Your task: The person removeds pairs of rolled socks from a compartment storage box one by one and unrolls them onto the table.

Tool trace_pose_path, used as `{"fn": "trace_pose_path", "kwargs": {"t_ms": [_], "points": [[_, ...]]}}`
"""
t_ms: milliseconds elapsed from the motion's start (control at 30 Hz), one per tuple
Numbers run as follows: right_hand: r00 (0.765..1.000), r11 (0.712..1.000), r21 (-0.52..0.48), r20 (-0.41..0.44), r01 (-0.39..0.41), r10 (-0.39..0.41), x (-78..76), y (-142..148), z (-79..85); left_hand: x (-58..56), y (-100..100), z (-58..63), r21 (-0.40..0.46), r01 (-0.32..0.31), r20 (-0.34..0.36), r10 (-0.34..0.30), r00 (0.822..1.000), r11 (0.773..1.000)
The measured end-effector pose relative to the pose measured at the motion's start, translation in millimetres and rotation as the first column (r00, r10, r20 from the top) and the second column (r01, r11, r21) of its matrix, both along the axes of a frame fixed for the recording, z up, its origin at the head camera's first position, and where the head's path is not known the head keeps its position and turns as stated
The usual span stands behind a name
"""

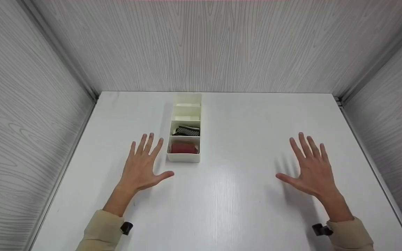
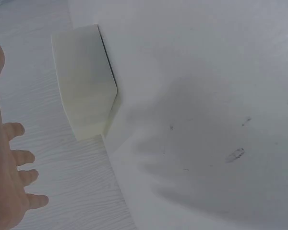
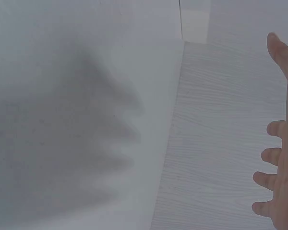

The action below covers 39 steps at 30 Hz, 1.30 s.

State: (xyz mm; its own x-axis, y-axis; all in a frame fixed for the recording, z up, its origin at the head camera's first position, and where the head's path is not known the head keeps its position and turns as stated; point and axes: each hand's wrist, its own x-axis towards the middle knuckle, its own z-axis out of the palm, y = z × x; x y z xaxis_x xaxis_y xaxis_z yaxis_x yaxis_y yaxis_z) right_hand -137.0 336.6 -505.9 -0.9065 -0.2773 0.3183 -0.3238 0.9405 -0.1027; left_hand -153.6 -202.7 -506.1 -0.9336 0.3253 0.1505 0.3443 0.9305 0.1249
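A long cream box point(image 1: 184, 158) with several compartments in a row stands left of the middle of the table. Its nearest compartment holds a folded dark red cloth-like item point(image 1: 183, 147). In the one behind lies a black-and-white striped folded item point(image 1: 187, 130). Both farther compartments hold nothing that I can see. My left hand point(image 1: 141, 169) is spread over the table just left of the box, apart from it. Far to the right, my right hand point(image 1: 315, 175) is spread likewise and holds nothing. The left wrist view shows the box's outer side point(image 2: 84, 76) beyond the left fingers.
The white table point(image 1: 236, 195) is bounded by a wood-grain panel point(image 1: 208, 45) at the back and by similar panels on the left point(image 1: 19, 132) and right point(image 1: 389, 94). Small dark marks point(image 2: 236, 154) show on the tabletop.
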Motion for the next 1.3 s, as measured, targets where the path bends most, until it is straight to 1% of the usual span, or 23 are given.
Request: {"fn": "trace_pose_path", "kwargs": {"t_ms": [200,433,600,733,833,933,1000,1133,1300], "points": [[0.999,0.999,0.006,0.035,-0.042,0.042,-7.9,-26.6,-5.4,-9.8,-1.4,-7.9,-0.011,0.010,0.004,-0.010,1.000,1.000],[0.993,0.994,0.021,0.049,-0.105,0.104,-19.4,-59.6,-7.1,-22.3,-5.2,-16.6,-0.006,0.009,0.016,-0.009,1.000,1.000],[0.986,0.986,0.027,0.049,-0.162,0.161,-27.2,-80.8,-11.0,-30.7,-7.5,-23.1,-0.034,0.036,0.001,-0.036,0.999,0.999],[0.973,0.973,0.039,0.025,-0.228,0.228,-32.9,-98.3,-14.6,-36.0,-8.1,-27.1,-0.063,0.063,-0.002,-0.063,0.998,0.996],[0.961,0.959,0.060,-0.004,-0.276,0.277,-36.8,-111.6,-17.4,-39.8,-7.8,-29.4,-0.060,0.072,0.004,-0.072,0.997,0.996],[0.948,0.946,0.080,-0.024,-0.314,0.317,-40.3,-124.6,-18.6,-44.6,-8.1,-32.4,-0.059,0.082,-0.005,-0.082,0.997,0.995],[0.941,0.938,0.093,-0.023,-0.334,0.338,-42.8,-133.3,-18.1,-47.6,-8.2,-33.8,-0.066,0.089,-0.013,-0.090,0.996,0.994],[0.930,0.924,0.112,0.006,-0.365,0.367,-48.2,-149.2,-14.9,-52.3,-7.4,-35.3,-0.072,0.100,-0.018,-0.101,0.995,0.992],[0.910,0.902,0.125,0.011,-0.413,0.415,-56.7,-167.3,-11.6,-57.4,-5.3,-35.4,-0.070,0.095,0.002,-0.095,0.995,0.993]]}}
